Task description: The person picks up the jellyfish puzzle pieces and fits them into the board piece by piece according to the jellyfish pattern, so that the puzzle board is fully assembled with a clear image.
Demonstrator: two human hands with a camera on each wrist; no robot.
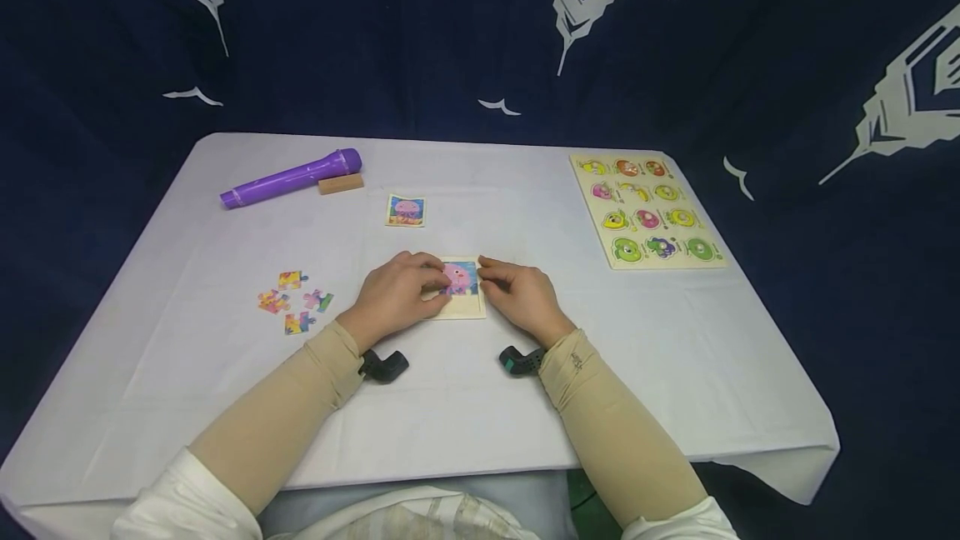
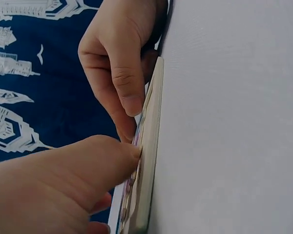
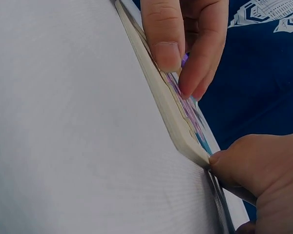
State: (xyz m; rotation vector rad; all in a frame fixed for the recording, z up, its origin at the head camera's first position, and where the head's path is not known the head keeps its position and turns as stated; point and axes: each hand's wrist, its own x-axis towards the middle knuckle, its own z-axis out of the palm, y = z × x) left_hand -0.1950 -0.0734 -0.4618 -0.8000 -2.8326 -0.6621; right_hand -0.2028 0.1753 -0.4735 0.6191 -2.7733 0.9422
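A small jigsaw board (image 1: 471, 307) in a pale frame, with a pink character picture on blue, lies in front of me. My left hand (image 1: 401, 290) reaches over its left side, thumb and bent fingers on a puzzle piece in the picture; the piece itself is mostly hidden. In the left wrist view, the left thumb (image 2: 115, 158) meets the layer of pieces from the near side. At the board's right edge my right hand (image 1: 525, 298) grips the frame, its thumb (image 3: 234, 163) against the corner in the right wrist view.
Several loose puzzle pieces (image 1: 296, 323) lie left of the board. Beyond it sits a small picture card (image 1: 406, 211). A purple microphone-shaped toy (image 1: 292, 179) and a brown wooden block (image 1: 341, 184) are at the back left. A fruit puzzle board (image 1: 648, 215) stands right on the white-covered table (image 1: 675, 357).
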